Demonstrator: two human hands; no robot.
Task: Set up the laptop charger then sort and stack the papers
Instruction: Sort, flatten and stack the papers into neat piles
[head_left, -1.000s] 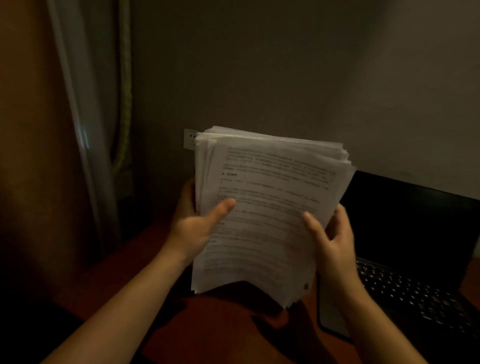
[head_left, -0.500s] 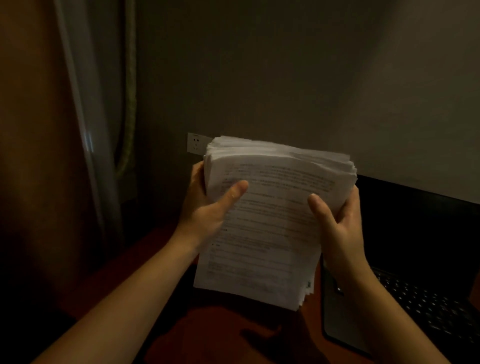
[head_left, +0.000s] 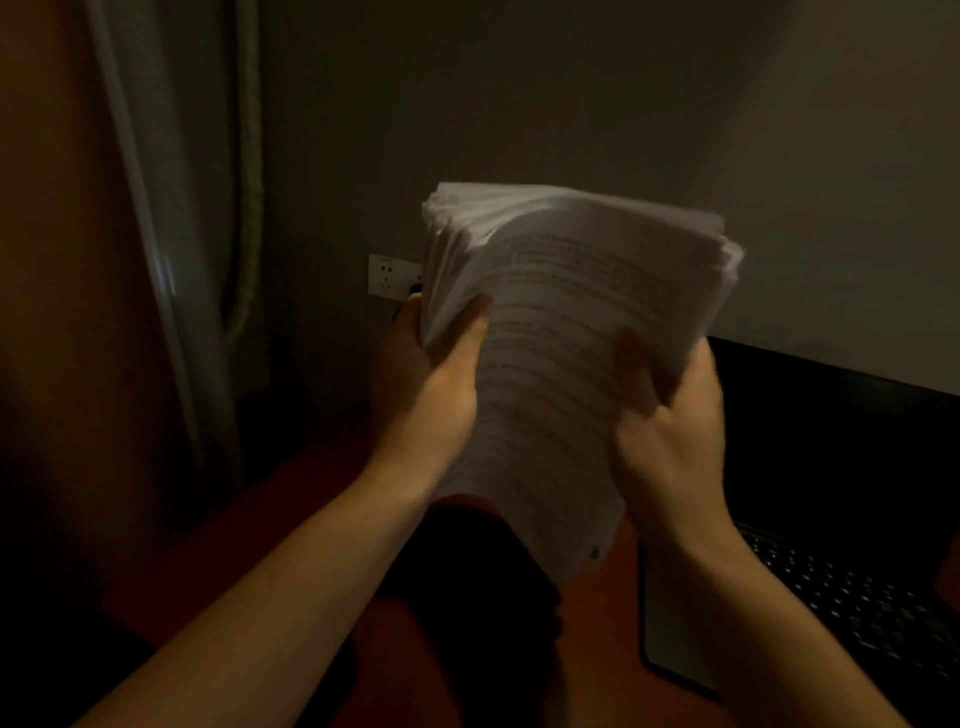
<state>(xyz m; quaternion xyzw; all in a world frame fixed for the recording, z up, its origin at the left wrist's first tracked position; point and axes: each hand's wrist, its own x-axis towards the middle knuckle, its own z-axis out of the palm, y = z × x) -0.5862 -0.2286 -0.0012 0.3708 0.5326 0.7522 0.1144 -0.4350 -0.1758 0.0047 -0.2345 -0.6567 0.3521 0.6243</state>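
Thick stack of white printed paper sheets (head_left: 561, 332) — fanned top edges, blurred — grasped by left hand (head_left: 426, 395) and right hand (head_left: 670, 431), thumbs on front.

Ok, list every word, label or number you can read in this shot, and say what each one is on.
Nothing here can be read.
Top sheet of the paper stack: lines of printed text, too blurred to read.
Laptop keyboard: key legends too dark and small to read.
Wall socket: no legible marking.
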